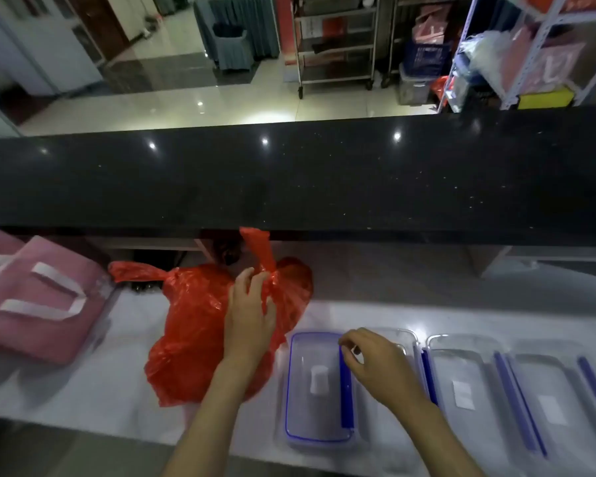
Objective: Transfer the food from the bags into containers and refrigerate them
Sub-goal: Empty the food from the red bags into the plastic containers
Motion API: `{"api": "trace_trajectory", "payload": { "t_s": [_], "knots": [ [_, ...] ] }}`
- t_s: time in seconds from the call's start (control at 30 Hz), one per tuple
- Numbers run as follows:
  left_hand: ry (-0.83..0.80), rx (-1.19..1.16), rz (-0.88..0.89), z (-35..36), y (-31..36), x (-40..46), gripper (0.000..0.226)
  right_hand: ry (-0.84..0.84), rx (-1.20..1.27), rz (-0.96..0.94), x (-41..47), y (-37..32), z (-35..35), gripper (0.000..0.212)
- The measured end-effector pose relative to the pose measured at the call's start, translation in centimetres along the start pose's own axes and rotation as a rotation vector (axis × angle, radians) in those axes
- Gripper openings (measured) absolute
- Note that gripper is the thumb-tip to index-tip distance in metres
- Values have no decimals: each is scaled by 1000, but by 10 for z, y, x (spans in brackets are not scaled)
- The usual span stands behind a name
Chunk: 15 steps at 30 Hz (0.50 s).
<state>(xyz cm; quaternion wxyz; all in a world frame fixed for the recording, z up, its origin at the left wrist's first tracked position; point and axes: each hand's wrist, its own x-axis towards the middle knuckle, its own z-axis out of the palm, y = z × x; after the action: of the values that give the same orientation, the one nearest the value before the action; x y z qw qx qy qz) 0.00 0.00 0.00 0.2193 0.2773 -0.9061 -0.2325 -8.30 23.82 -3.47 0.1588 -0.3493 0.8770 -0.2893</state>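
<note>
A knotted red plastic bag lies on the white counter, its contents hidden. My left hand lies on the bag's right side, fingertips touching the tied handle near the knot. A clear lidded container with blue clips sits right of the bag. My right hand hovers over that container's right edge, fingers curled, thumb and forefinger at the blue clip. More clear containers line up to the right.
Pink fabric bags with white handles lie at the left of the counter. A raised black stone ledge runs across behind the work area. Metal racks and shelving stand beyond on the tiled floor.
</note>
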Motion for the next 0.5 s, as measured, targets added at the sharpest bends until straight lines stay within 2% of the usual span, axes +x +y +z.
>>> {"api": "trace_trajectory", "payload": {
  "t_s": [0.17, 0.23, 0.33, 0.5],
  "knots": [
    [-149, 140, -62, 10, -7, 31, 60, -30, 53, 24, 12, 0, 3, 16],
    [-166, 190, -53, 12, -12, 37, 61, -24, 66, 32, 18, -2, 7, 14],
    [-111, 167, -6, 11, -20, 42, 40, -26, 87, 63, 27, -5, 12, 18],
    [-5, -60, 0, 3, -34, 51, 18, 47, 99, 79, 46, -16, 5, 20]
  ]
}}
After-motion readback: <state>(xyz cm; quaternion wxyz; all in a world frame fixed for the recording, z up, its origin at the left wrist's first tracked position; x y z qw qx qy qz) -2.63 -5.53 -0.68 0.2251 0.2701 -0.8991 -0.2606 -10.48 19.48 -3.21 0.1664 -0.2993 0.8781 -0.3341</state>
